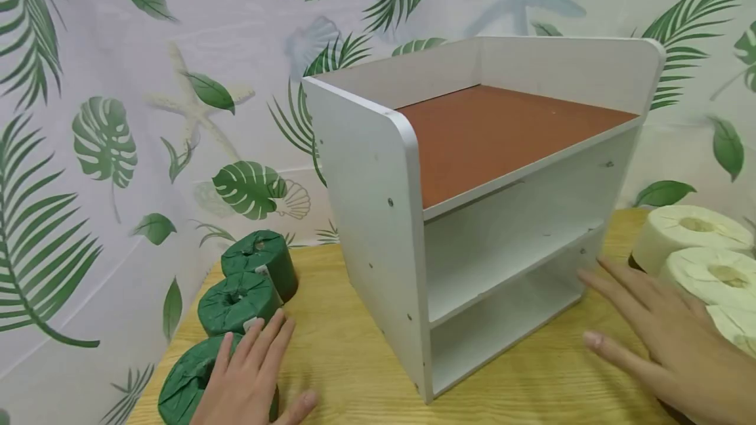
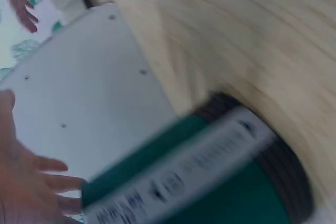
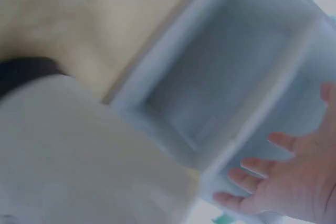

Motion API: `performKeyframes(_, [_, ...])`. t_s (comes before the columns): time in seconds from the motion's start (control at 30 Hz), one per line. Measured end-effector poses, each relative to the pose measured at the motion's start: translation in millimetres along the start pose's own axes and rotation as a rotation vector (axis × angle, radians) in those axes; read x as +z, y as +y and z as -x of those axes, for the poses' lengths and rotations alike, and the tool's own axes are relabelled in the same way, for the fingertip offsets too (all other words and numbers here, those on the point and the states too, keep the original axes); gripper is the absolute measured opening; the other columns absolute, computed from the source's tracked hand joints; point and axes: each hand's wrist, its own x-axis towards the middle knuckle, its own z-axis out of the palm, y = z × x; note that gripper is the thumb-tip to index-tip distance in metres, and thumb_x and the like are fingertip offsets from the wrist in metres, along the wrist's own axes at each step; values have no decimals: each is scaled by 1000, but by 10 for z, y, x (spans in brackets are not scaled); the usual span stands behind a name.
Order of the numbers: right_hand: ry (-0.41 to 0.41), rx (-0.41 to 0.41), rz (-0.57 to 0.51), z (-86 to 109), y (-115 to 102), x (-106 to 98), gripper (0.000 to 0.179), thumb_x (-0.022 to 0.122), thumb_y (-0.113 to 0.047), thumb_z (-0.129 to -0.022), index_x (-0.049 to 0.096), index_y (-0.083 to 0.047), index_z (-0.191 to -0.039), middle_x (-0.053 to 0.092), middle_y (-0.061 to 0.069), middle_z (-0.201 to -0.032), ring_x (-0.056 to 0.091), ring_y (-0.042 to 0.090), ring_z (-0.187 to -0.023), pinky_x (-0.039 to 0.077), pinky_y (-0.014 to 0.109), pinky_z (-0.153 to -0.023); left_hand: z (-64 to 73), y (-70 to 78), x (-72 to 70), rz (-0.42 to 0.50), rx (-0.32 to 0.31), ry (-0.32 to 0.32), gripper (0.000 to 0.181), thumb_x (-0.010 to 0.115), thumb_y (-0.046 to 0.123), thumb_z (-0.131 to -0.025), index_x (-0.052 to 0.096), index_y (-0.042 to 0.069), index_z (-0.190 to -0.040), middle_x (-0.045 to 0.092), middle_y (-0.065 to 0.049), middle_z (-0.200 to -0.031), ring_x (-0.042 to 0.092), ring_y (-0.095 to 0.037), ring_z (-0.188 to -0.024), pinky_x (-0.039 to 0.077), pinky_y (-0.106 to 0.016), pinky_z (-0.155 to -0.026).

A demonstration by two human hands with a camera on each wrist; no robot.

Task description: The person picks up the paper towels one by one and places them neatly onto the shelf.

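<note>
A white two-tier shelf unit (image 1: 378, 215) with a reddish-brown top panel (image 1: 502, 130) stands at an angle on the wooden table. My left hand (image 1: 251, 372) is spread above the nearest of three green paper-wrapped rolls (image 1: 183, 379), its fingers straight and grasping nothing; whether it touches the roll I cannot tell. The left wrist view has that hand (image 2: 31, 182) beside a labelled green roll (image 2: 184, 166) with a dark base. My right hand (image 1: 673, 340), fingers extended and holding nothing, hovers between the shelf's open front and several cream-wrapped rolls (image 1: 691, 231).
The wooden table (image 1: 331, 346) carries everything, with green rolls lined along its left edge and cream ones at the right. Behind the shelf hangs a leaf-printed cloth (image 1: 195, 51). The right wrist view looks into the shelf's compartments (image 3: 220, 66).
</note>
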Motion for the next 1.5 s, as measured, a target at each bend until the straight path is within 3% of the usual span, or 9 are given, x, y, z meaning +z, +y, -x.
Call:
performKeyframes(0.07, [80,11,-110,-98,29,-140,63,63,-28,-98,37,-11,-152,35,28,-153,34,58,-130,13,80,-103,-15,125,-54,44,39,102,79,54,66,-92,46,11,-148,52,-7,-148,54,-31,-131,39,-61,-106])
performKeyframes(0.17, [180,34,-214,-253,113,-340,50,62,-19,-98,48,-3,-143,48,29,-141,44,32,-131,30,41,-115,-58,345,-129,109,81,228,76,62,57,-92,45,8,-147,58,-6,-142,61,-25,-123,51,-50,-97])
performKeyframes(0.33, [218,164,-323,-519,252,-617,38,63,-17,-98,56,1,-131,60,-26,-113,41,-25,-97,34,0,-72,-200,700,-186,226,66,214,91,65,58,-90,28,6,-156,46,-9,-153,57,-27,-129,54,-46,-94])
performKeyframes(0.43, [210,254,-350,-705,341,-720,38,63,-22,-99,53,1,-127,48,-40,-98,44,-25,-85,37,7,-64,-322,843,-143,331,46,80,107,67,57,-88,4,9,-160,22,-11,-165,41,-32,-143,45,-50,-105])
performKeyframes(0.53, [164,342,-348,-911,444,-771,58,62,-33,-98,41,1,-140,61,-12,-119,56,-6,-94,44,19,-69,-438,962,-32,478,11,-47,117,71,52,-87,-11,12,-159,1,-10,-168,22,-35,-151,35,-55,-112])
performKeyframes(0.7, [-23,392,-406,-1244,635,-760,93,62,-42,-97,7,2,-158,23,36,-155,38,57,-130,42,66,-89,-574,1127,234,609,24,-78,125,77,46,-84,-19,15,-158,-14,-12,-167,11,-38,-153,38,-60,-107])
performKeyframes(0.97, [-113,314,-487,-1477,906,-534,62,63,-32,-98,42,9,-140,65,16,-124,58,-10,-85,56,31,-75,-659,1223,491,621,91,116,124,76,27,-82,-21,2,-155,-14,-22,-164,13,-40,-151,45,-51,-104])
performKeyframes(1.17, [-142,268,-495,-1452,987,-409,60,63,-29,-99,42,10,-139,59,31,-130,63,-7,-85,58,29,-74,-650,1268,595,653,178,226,120,71,9,-73,-18,-7,-152,-13,-32,-161,7,-44,-150,37,-53,-109])
performKeyframes(1.5, [-127,259,-443,-1439,919,-487,59,65,-28,-97,43,12,-136,60,33,-126,62,-7,-81,56,27,-69,-710,1167,513,697,120,98,124,70,11,-77,-29,7,-152,-17,-20,-164,12,-38,-151,31,-54,-113])
